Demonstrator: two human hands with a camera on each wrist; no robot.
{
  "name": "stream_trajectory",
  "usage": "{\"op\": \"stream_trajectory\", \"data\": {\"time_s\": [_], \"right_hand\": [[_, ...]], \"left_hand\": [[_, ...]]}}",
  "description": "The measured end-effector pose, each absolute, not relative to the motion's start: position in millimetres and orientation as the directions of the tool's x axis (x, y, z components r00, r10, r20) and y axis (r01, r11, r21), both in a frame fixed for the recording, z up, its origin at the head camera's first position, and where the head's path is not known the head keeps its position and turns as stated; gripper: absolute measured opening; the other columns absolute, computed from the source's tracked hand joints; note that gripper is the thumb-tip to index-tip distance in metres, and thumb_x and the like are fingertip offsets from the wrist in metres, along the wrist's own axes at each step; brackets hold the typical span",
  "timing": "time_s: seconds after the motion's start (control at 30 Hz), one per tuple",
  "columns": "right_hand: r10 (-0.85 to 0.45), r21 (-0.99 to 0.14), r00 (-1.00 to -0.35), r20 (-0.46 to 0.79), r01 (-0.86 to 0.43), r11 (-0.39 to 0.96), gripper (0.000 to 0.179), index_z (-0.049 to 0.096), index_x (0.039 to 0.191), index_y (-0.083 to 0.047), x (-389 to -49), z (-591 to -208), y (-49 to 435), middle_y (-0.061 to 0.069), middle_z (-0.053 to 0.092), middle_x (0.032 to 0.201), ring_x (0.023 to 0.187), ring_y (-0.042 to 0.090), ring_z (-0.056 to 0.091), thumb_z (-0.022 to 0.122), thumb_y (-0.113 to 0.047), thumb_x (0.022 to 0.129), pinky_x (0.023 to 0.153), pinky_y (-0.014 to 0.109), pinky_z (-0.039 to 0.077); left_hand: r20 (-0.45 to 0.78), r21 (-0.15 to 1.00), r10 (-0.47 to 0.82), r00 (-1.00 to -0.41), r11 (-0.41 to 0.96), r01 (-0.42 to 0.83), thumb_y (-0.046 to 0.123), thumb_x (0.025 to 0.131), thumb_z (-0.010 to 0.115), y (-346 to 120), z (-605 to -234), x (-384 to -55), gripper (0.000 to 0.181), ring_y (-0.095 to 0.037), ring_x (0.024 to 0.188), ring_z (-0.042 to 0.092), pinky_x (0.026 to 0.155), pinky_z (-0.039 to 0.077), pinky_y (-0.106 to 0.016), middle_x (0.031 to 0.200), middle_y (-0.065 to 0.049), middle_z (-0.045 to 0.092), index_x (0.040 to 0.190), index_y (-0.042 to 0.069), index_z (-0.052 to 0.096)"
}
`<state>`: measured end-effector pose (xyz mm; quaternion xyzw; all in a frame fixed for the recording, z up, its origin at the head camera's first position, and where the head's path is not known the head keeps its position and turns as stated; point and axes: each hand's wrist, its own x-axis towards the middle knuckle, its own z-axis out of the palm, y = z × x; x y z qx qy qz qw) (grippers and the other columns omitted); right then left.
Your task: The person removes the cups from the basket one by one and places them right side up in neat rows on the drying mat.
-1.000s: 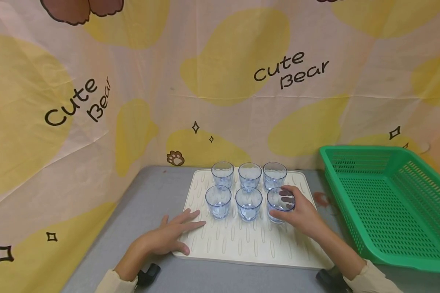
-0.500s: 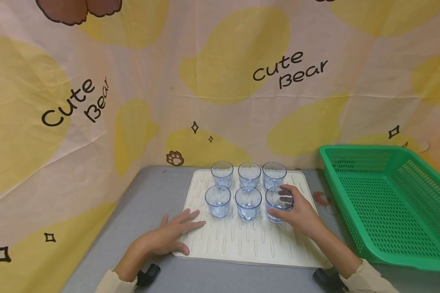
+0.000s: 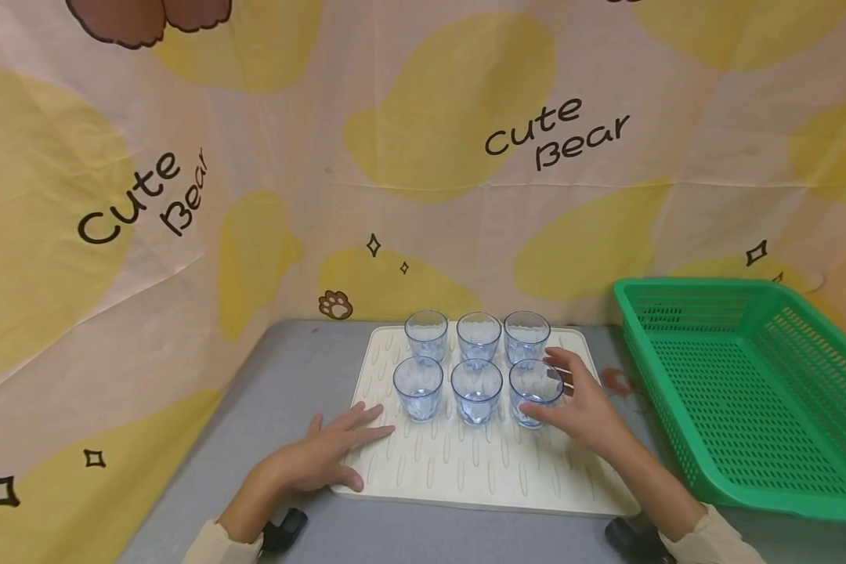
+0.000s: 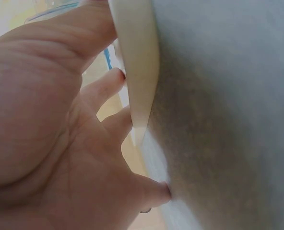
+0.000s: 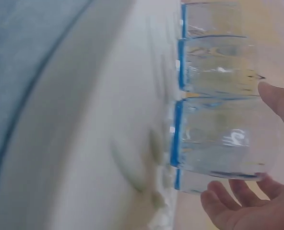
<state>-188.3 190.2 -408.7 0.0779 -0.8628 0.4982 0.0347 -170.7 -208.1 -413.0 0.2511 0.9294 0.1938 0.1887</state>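
Clear bluish drinking glasses stand upright on a white ribbed mat (image 3: 458,474) in two rows of three. My right hand (image 3: 588,411) is around the front right glass (image 3: 524,389), thumb at its near side and fingers at its right. In the right wrist view the thumb (image 5: 278,99) and the spread fingers (image 5: 223,199) stand off the wall of that glass (image 5: 214,136). My left hand (image 3: 317,458) rests with spread fingers over the left front edge of the mat. The left wrist view shows its fingertips along the mat's edge (image 4: 139,67) and one on the table.
A green perforated plastic basket (image 3: 701,470) stands right of the mat, close to the right forearm. The grey table (image 3: 289,368) runs up to a printed cloth (image 3: 430,157) at the back and left. The front middle glass (image 3: 476,399) is just left of the right hand's glass.
My right hand's fingers have loosened and spread away from the front right glass, which sits slightly further left. The left hand has stayed in place.
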Motion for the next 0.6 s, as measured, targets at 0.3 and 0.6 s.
{"op": "stream_trajectory", "data": {"time_s": [0.3, 0.6], "right_hand": [[-0.106, -0.708, -0.956, 0.273, -0.275, 0.651, 0.098, 0.029, 0.152, -0.009, -167.2, -379.3, 195.2, 0.02, 0.037, 0.154, 0.138, 0.044, 0.04, 0.083, -0.042, 0.077, 0.107, 0.064, 0.037], [-0.17, -0.522, -0.917, 0.361, -0.35, 0.778, 0.096, 0.038, 0.148, -0.006, -155.3, -362.7, 214.3, 0.019, 0.032, 0.155, 0.141, 0.045, 0.026, 0.083, -0.048, 0.075, 0.104, 0.069, 0.031]], "left_hand": [[-0.24, 0.44, 0.547, -0.802, 0.798, 0.412, 0.04, 0.077, 0.076, -211.6, -413.3, -169.9, 0.081, -0.039, 0.154, 0.015, 0.105, -0.003, -0.084, 0.166, -0.005, 0.026, 0.151, 0.034, 0.043], [-0.233, 0.45, 0.551, -0.802, 0.792, 0.413, 0.039, 0.076, 0.076, -209.5, -413.6, -166.5, 0.082, -0.041, 0.153, 0.015, 0.104, -0.002, -0.084, 0.165, -0.007, 0.027, 0.151, 0.031, 0.043]]}}
